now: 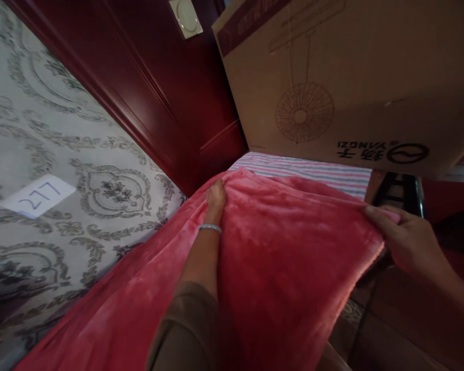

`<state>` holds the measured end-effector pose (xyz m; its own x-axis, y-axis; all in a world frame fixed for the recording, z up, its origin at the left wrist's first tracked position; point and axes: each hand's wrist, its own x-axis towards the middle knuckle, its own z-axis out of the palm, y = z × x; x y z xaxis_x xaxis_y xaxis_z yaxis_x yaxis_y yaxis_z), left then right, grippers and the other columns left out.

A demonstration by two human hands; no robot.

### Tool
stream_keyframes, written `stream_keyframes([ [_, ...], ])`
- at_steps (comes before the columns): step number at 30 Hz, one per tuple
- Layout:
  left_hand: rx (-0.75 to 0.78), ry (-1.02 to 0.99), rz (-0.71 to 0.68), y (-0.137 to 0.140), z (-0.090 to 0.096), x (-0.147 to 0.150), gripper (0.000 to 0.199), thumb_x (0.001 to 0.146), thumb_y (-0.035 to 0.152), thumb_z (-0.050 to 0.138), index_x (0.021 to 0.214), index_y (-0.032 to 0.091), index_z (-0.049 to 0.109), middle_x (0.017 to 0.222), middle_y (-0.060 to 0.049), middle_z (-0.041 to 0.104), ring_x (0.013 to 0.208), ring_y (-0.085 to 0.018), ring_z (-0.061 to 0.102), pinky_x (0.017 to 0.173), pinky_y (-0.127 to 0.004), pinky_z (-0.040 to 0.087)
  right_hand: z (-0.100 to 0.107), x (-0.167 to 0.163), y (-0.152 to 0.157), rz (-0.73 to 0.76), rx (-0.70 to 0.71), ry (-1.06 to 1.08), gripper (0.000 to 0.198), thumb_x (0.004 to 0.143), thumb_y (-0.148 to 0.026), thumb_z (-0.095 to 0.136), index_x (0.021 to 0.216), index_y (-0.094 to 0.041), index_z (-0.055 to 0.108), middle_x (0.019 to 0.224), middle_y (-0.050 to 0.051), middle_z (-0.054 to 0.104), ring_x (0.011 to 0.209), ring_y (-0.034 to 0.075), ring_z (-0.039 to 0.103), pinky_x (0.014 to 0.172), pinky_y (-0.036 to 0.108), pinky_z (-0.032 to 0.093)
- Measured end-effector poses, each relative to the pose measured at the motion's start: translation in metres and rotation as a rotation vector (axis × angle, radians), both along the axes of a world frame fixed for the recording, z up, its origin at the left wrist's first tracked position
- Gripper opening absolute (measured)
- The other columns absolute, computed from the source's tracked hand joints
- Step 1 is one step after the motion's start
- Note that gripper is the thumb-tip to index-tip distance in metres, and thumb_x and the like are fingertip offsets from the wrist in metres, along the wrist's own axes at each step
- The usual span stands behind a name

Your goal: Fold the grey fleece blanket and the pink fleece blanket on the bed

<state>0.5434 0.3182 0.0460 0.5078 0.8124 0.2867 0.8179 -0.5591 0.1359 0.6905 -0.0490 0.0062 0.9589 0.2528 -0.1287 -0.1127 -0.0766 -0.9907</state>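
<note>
A plush red blanket spreads across the middle of the view, over a striped sheet that shows at its far edge. My left hand, with a light band on the wrist, is closed on the blanket's far left part beside the wall. At the right, my right hand pinches the blanket's far right corner between thumb and fingers. From that corner the cloth is drawn taut, and its pale edge runs down toward me.
A large cardboard box with a fan drawing stands beyond the blanket. Dark red wood panelling rises behind, left of the box. Patterned wallpaper carries a paper label reading 277. Dark furniture stands at the right.
</note>
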Motion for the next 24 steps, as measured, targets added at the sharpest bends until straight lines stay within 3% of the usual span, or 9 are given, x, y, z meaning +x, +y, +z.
stream_keyframes([
  [3, -0.014, 0.024, 0.011, 0.006, -0.004, 0.0, 0.046, 0.109, 0.031, 0.032, 0.132, 0.016, 0.067, 0.12, -0.017, 0.076, 0.11, -0.031, 0.07, 0.092, -0.038, 0.048, -0.006, 0.004, 0.003, 0.006, -0.015, -0.025, 0.053, 0.036, -0.067, 0.076, 0.058, -0.019, 0.068, 0.06, 0.002, 0.056, 0.061, 0.015, 0.045, 0.051, 0.027, 0.035],
  [8, -0.035, 0.077, 0.029, 0.008, -0.015, 0.002, 0.051, 0.109, 0.034, 0.028, 0.129, 0.013, 0.07, 0.121, -0.019, 0.076, 0.115, -0.032, 0.07, 0.094, -0.037, 0.049, -0.013, 0.007, 0.006, 0.012, 0.028, -0.012, 0.053, 0.035, -0.065, 0.08, 0.055, -0.018, 0.065, 0.055, 0.001, 0.052, 0.056, 0.011, 0.041, 0.049, 0.025, 0.034],
  [14, -0.046, 0.059, -0.028, 0.012, -0.004, -0.01, 0.043, 0.106, 0.035, 0.039, 0.132, 0.013, 0.065, 0.124, -0.017, 0.075, 0.116, -0.029, 0.069, 0.095, -0.035, 0.051, -0.016, 0.008, 0.004, 0.088, 0.166, 0.077, 0.07, 0.032, -0.075, 0.085, 0.068, -0.017, 0.069, 0.062, 0.0, 0.056, 0.057, 0.009, 0.044, 0.049, 0.023, 0.039],
  [18, 0.008, 0.208, -0.052, 0.005, 0.0, -0.034, 0.041, 0.104, 0.039, 0.046, 0.124, 0.011, 0.068, 0.122, -0.02, 0.074, 0.115, -0.03, 0.069, 0.096, -0.036, 0.052, -0.014, 0.008, 0.003, 0.097, 0.176, 0.094, 0.074, 0.028, -0.074, 0.088, 0.068, -0.015, 0.069, 0.062, 0.0, 0.057, 0.06, 0.009, 0.047, 0.052, 0.022, 0.039],
  [21, 0.05, 0.312, -0.076, -0.001, 0.0, -0.045, 0.039, 0.105, 0.034, 0.043, 0.117, 0.013, 0.073, 0.121, -0.019, 0.075, 0.113, -0.031, 0.07, 0.097, -0.038, 0.051, -0.013, 0.007, 0.005, 0.086, 0.202, 0.112, 0.075, 0.025, -0.075, 0.088, 0.067, -0.017, 0.067, 0.061, -0.002, 0.057, 0.059, 0.009, 0.048, 0.053, 0.022, 0.041],
  [24, 0.08, 0.267, 0.001, 0.0, 0.003, -0.045, 0.044, 0.107, 0.032, 0.035, 0.124, 0.012, 0.072, 0.116, -0.019, 0.076, 0.108, -0.032, 0.072, 0.093, -0.04, 0.052, -0.014, 0.006, 0.008, 0.056, 0.216, 0.111, 0.077, 0.023, -0.077, 0.087, 0.067, -0.018, 0.068, 0.06, -0.002, 0.057, 0.056, 0.009, 0.047, 0.05, 0.024, 0.041],
])
